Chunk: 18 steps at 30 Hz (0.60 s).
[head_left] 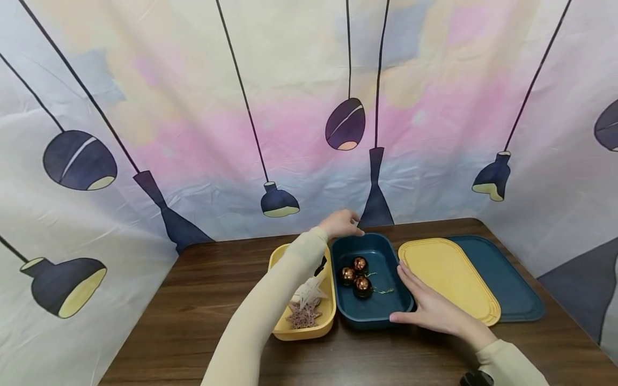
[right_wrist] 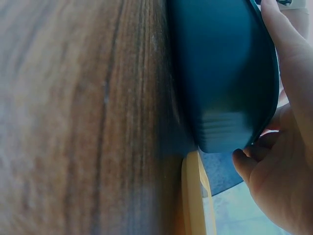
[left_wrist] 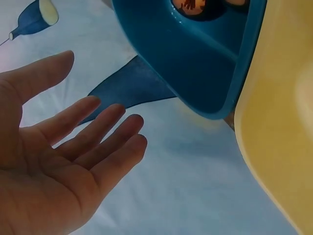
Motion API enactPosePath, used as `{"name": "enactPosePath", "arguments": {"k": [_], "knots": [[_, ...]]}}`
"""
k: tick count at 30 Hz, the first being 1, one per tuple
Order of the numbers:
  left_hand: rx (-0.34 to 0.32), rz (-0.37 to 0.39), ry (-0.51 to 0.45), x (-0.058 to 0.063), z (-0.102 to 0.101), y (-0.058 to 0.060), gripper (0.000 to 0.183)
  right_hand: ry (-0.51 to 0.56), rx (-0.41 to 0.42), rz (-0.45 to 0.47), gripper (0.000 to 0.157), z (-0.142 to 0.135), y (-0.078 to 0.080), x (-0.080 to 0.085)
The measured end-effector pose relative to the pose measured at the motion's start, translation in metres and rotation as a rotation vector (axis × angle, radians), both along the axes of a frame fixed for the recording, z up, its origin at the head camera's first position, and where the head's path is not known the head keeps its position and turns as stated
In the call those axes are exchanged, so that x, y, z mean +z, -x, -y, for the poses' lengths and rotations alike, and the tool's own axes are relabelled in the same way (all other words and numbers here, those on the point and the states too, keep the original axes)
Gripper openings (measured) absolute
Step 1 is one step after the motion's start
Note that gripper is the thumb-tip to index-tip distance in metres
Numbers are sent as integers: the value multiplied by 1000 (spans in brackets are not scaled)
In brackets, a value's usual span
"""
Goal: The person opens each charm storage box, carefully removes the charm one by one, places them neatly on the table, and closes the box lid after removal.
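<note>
A dark blue box (head_left: 354,312) holds several shiny copper-brown baubles (head_left: 362,286), some with gold strings. My left hand (head_left: 340,223) reaches across to the box's far left corner. In the left wrist view its fingers (left_wrist: 110,117) are spread and loosely bent, with nothing between them and a gap to the rim. Against the right side of the box lies my right hand (head_left: 428,305), fingers fairly straight along the wall and thumb at the near corner. The right wrist view shows its fingers (right_wrist: 247,166) right at the box's edge.
Left of the blue box stands a yellow box (head_left: 328,323) with a white star (head_left: 309,291) and a pinkish-brown star (head_left: 304,316); my left forearm passes over it. A yellow lid (head_left: 449,279) overlaps a blue lid (head_left: 514,284) at the right. A printed cloth hangs behind the wooden table (head_left: 193,321).
</note>
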<state>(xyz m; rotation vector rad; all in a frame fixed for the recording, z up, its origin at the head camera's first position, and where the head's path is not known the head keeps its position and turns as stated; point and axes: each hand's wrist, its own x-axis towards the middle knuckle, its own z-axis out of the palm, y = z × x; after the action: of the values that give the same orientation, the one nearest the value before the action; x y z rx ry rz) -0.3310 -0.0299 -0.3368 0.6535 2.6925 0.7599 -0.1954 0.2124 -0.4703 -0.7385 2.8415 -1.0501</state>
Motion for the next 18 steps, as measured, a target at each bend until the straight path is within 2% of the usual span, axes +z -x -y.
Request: {"name": "enactPosePath", "arguments": {"k": [8, 13, 18], "knots": [[-44, 0, 121, -15, -15, -5, 50, -1, -1, 10, 108, 0, 1, -1], [-80, -25, 198, -25, -23, -8, 50, -4, 0, 0, 108, -1, 0, -1], [-93, 4, 241, -34, -28, -10, 50, -4, 2, -7, 108, -1, -1, 0]]}}
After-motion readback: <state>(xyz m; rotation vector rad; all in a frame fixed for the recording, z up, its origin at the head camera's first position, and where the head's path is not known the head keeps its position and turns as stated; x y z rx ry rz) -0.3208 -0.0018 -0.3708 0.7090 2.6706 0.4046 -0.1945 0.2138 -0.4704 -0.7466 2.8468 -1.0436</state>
